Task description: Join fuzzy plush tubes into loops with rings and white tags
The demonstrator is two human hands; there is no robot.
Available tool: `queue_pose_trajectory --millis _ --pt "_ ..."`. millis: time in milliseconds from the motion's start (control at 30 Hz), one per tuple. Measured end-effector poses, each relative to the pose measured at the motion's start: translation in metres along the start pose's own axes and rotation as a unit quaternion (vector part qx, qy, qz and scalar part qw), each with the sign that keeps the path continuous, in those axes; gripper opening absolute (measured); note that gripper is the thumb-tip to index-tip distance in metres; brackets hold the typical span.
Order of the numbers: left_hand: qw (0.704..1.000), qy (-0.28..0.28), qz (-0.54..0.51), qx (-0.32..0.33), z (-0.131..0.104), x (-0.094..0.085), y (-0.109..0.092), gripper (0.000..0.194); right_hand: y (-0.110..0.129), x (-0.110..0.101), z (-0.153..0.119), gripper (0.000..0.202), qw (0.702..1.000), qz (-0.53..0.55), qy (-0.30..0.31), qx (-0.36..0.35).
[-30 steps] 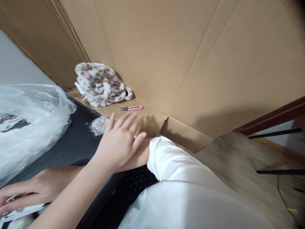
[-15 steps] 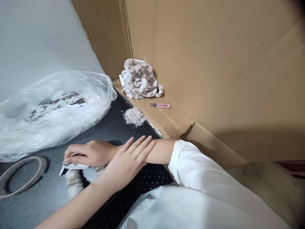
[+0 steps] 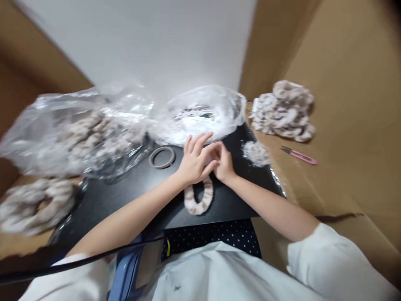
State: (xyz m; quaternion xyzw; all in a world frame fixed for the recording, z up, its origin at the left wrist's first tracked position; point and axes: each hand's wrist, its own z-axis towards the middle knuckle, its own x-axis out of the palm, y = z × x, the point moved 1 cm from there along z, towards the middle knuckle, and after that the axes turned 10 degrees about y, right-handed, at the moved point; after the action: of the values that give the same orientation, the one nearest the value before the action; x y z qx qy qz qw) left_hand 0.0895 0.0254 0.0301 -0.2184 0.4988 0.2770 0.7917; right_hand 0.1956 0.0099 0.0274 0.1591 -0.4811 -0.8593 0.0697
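Note:
On the dark table top lies a fluffy white-and-brown headband (image 3: 199,205), its upper end reaching under my hands. My left hand (image 3: 194,162) is over that end, its outer fingers stretched out and its thumb and forefinger spread around the fingertips of my right hand (image 3: 224,164). The right hand's fingers are curled together; whatever they hold is hidden behind the left hand. Just left of my hands lies a roll of tape (image 3: 152,159), flat on the table.
A clear bag (image 3: 28,125) of fluffy bands fills the back left; another plastic bag (image 3: 233,104) with white pieces is at the back. Fluffy bands (image 3: 283,113), pink thread snips (image 3: 300,157) and lint (image 3: 257,153) lie at the right. More bands (image 3: 28,205) lie left.
The view has swung left and back, bringing in the whole table. My left hand has moved from my right forearm to the fingers of my right hand. The white tag is now hidden.

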Motion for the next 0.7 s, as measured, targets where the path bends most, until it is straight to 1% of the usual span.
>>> queue_pose_trajectory --millis 33,100,167,200,267,300,333,367,400,433,467,500,533,567,600,633,667,700 --pt "1.0 -0.002 -0.006 -0.004 -0.003 0.003 0.005 0.049 -0.006 0.003 0.002 0.026 1.0 0.013 0.007 -0.002" --pt "1.0 0.004 -0.02 -0.013 -0.007 0.007 0.013 0.048 -0.02 0.0 0.0 0.028 0.998 -0.008 -0.056 0.007" --pt "0.999 0.029 -0.037 -0.02 -0.008 0.009 0.017 0.046 -0.035 -0.009 -0.005 0.03 0.991 -0.035 -0.127 0.018" --pt "0.998 0.041 -0.051 -0.023 -0.008 0.008 0.017 0.045 -0.041 -0.014 -0.008 0.03 0.989 -0.042 -0.142 0.023" --pt "0.994 0.056 -0.093 -0.033 -0.006 0.002 0.011 0.043 -0.048 -0.02 -0.011 0.031 0.989 -0.046 -0.136 0.014" --pt "0.99 0.063 -0.125 -0.033 -0.007 -0.004 0.004 0.042 -0.05 -0.022 -0.012 0.032 0.99 -0.049 -0.13 0.013" --pt "0.982 0.078 -0.169 -0.021 -0.009 -0.01 -0.005 0.041 -0.051 -0.022 -0.013 0.032 0.991 -0.052 -0.125 0.017" --pt "0.968 0.103 -0.229 0.013 -0.014 -0.018 -0.017 0.041 -0.052 -0.022 -0.012 0.032 0.99 -0.059 -0.123 0.024" --pt "0.938 0.142 -0.306 0.078 -0.023 -0.026 -0.033 0.04 -0.052 -0.021 -0.011 0.032 0.989 -0.066 -0.129 0.029" --pt "0.887 0.2 -0.385 0.158 -0.036 -0.033 -0.05 0.04 -0.052 -0.021 -0.011 0.033 0.987 -0.074 -0.136 0.032" --pt "0.821 0.256 -0.453 0.235 -0.053 -0.038 -0.067 0.043 -0.053 -0.02 -0.01 0.034 0.986 -0.083 -0.141 0.031" --pt "0.761 0.295 -0.508 0.277 -0.074 -0.04 -0.083 0.049 -0.053 -0.02 -0.009 0.035 0.985 -0.091 -0.145 0.027" --pt "0.707 0.342 -0.541 0.3 -0.097 -0.037 -0.095 0.054 -0.054 -0.02 -0.008 0.037 0.984 -0.097 -0.145 0.025" --pt "0.672 0.369 -0.572 0.292 -0.121 -0.029 -0.103 0.056 -0.055 -0.02 -0.007 0.038 0.984 -0.103 -0.141 0.023" --pt "0.661 0.397 -0.586 0.25 -0.144 -0.018 -0.107 0.055 -0.057 -0.021 -0.007 0.04 0.985 -0.109 -0.135 0.024" --pt "0.668 0.428 -0.572 0.208 -0.166 -0.002 -0.106 0.055 -0.059 -0.022 -0.007 0.041 0.985 -0.113 -0.127 0.026" --pt "0.7 0.442 -0.534 0.171 -0.185 0.015 -0.101 0.056 -0.061 -0.023 -0.007 0.042 0.985 -0.118 -0.12 0.029" --pt "0.745 0.452 -0.473 0.129 -0.2 0.033 -0.092 0.057 -0.063 -0.024 -0.007 0.043 0.986 -0.122 -0.113 0.031"
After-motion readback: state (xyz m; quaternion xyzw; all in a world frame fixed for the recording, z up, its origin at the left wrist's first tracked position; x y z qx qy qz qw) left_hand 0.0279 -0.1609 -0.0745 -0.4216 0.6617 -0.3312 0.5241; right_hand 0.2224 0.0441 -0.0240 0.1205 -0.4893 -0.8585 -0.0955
